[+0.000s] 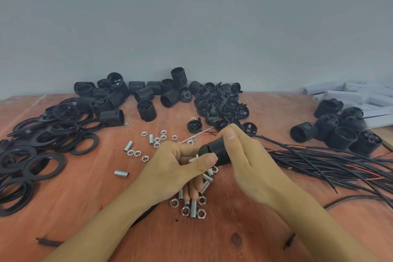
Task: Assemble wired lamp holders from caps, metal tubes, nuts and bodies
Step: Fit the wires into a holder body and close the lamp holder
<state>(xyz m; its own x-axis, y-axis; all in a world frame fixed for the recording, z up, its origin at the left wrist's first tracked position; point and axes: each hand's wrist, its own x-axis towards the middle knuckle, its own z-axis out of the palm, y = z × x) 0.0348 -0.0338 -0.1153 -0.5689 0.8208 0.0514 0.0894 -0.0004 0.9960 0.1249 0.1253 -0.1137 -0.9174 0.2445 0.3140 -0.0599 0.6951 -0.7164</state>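
Black plastic lamp holder [214, 148] is just above the table [85, 208], between both hands. The left hand [170, 161] pinches its cap end and the right hand [244, 155] wraps its body. A crooked twist may jam the thread or tangle the wires [319, 157].

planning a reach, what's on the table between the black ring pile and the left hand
Head view: loose hex nuts and short metal tubes lie scattered on the table between ring pile and left hand.
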